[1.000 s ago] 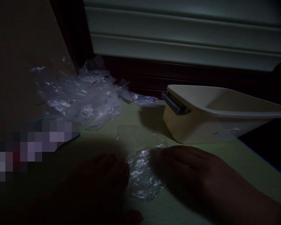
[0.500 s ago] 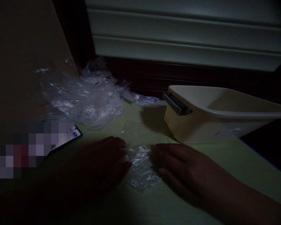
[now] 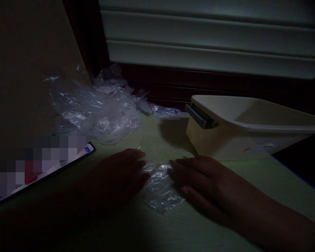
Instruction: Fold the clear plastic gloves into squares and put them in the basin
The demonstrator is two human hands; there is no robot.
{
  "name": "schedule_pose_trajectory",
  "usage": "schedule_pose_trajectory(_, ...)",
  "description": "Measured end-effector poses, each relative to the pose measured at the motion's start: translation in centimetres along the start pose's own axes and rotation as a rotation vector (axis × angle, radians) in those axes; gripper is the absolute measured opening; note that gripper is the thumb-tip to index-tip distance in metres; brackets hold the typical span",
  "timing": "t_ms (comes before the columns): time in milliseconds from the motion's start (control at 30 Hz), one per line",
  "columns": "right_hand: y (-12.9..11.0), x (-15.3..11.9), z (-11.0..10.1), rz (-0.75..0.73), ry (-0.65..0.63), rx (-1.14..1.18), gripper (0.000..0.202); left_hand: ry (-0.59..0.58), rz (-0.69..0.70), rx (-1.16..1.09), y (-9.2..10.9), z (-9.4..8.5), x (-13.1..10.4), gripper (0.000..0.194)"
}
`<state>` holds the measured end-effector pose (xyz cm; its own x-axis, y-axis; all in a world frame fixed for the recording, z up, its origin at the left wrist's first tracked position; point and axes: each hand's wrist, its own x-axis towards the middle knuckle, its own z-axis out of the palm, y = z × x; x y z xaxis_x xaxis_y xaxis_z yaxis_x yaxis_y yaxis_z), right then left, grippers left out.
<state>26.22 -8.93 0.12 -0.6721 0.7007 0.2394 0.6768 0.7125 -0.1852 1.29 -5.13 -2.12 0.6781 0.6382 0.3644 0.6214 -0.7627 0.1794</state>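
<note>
Clear film [image 3: 162, 187] lies crinkled on the worktop [image 3: 183, 232] btwn my L grip [image 3: 119, 171] and R grip [image 3: 212, 183], both palm-down w/ fingers spread, prob. so its edges can't lift. Plastic heap [image 3: 99, 108] sits beyond L, tub [image 3: 225, 141] beyond R, prob. so neither crowds me.

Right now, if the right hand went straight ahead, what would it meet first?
Probably the crinkled clear plastic at the right hand's fingertips; dim light hides whether they already touch. Beyond it, the left hand.
</note>
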Motion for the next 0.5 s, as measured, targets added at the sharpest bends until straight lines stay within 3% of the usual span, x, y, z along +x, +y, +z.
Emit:
schedule_pose_trajectory(233, 0.4, 0.0, 0.5, 0.044, 0.061, -0.066, 0.036, 0.029, 0.178, 0.184, 1.6, -0.8, -0.1, 0.052)
schedule_pose_trajectory(500, 0.8, -0.1, 0.9, 0.009, -0.054, -0.083, 0.035, 0.122, 0.292, 0.265, 3.4, -1.2, -1.0, 0.056)
